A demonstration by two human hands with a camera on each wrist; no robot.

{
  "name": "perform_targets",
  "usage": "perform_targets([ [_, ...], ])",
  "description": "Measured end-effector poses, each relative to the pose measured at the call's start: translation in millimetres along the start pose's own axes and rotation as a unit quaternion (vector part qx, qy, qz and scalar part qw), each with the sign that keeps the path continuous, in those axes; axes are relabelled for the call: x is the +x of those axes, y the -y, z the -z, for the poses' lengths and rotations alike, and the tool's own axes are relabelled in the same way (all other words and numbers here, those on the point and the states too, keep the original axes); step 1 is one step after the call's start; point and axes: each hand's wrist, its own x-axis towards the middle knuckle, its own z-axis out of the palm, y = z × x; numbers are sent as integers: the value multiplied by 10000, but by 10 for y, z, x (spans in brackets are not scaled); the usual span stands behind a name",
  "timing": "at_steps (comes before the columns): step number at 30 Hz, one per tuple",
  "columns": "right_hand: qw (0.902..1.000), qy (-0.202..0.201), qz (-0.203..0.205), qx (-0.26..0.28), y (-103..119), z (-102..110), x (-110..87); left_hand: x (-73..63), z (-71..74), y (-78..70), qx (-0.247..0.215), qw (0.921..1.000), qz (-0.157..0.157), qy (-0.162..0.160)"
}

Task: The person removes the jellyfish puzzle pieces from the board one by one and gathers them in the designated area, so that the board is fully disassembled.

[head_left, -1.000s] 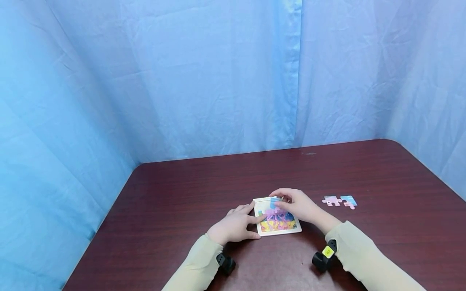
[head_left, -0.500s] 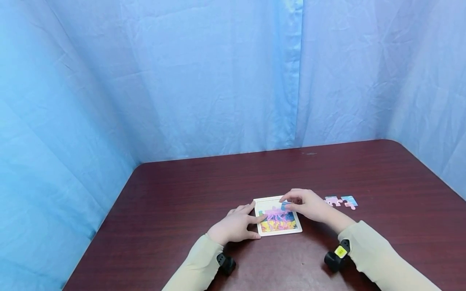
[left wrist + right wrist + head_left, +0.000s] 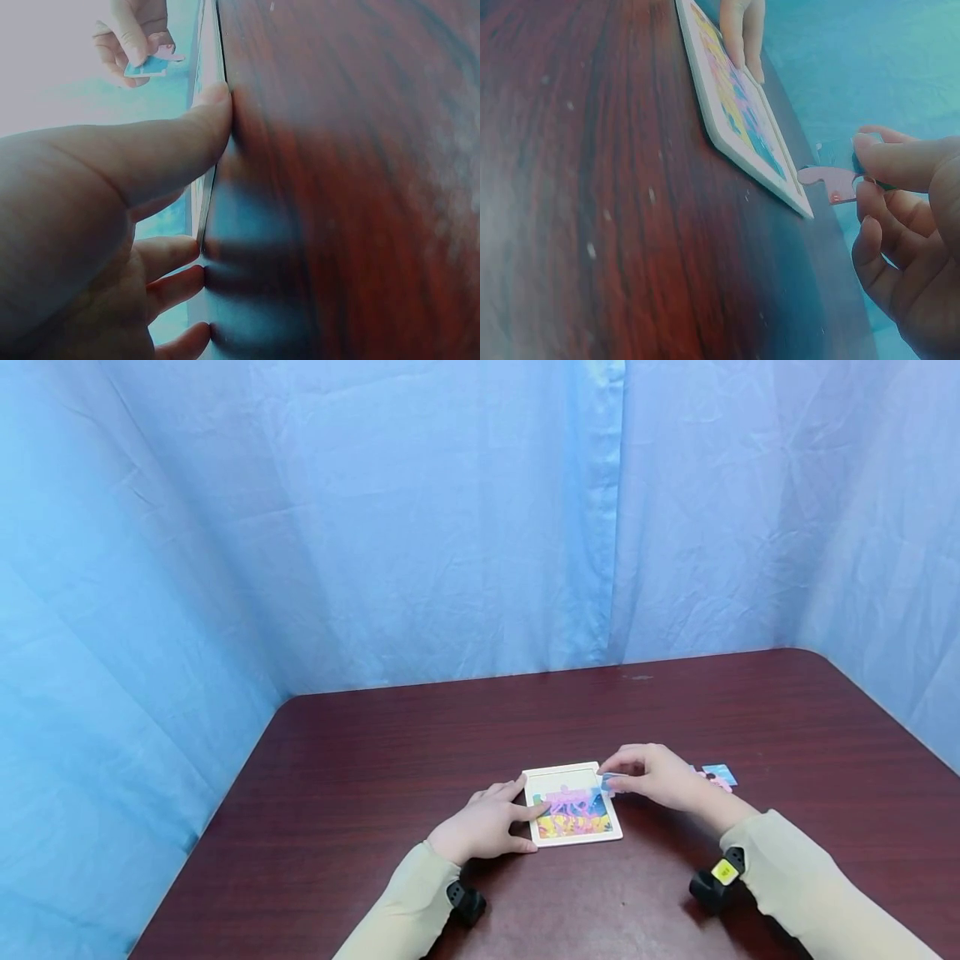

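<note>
A white-framed jigsaw puzzle tray (image 3: 581, 841) lies on the table, its lower part filled with a pink, yellow and blue picture and a pale bare strip along its far side. My left hand (image 3: 480, 828) rests on the tray's left side, fingers spread, with the thumb at the near corner. Just beyond the tray's right rim, my right hand (image 3: 660, 777) pinches a blue and pink puzzle piece (image 3: 838, 176) between thumb and fingers. In the right wrist view that piece appears raised off the table. The left wrist view shows the left thumb (image 3: 214, 112) against the tray edge.
Another blue and pink puzzle piece (image 3: 720, 774) lies to the right, behind the right hand, which partly hides the loose pieces there. The dark red table (image 3: 420, 735) runs back to blue curtains (image 3: 450, 527). Each wrist carries a small black camera (image 3: 467, 903).
My right hand has moved right with the puzzle piece, from over the tray's far side to just past its right rim. The left hand and tray have stayed in place.
</note>
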Motion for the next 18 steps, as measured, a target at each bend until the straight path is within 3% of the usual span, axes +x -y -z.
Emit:
perform_targets([
  [10,9999,98,-15,-22,-131,233,-31,-6,-8,3,18,10000,-15,-44],
  [18,9987,218,-450,-70,-164,373,-50,-1,-20,11,52,10000,-24,-50],
])
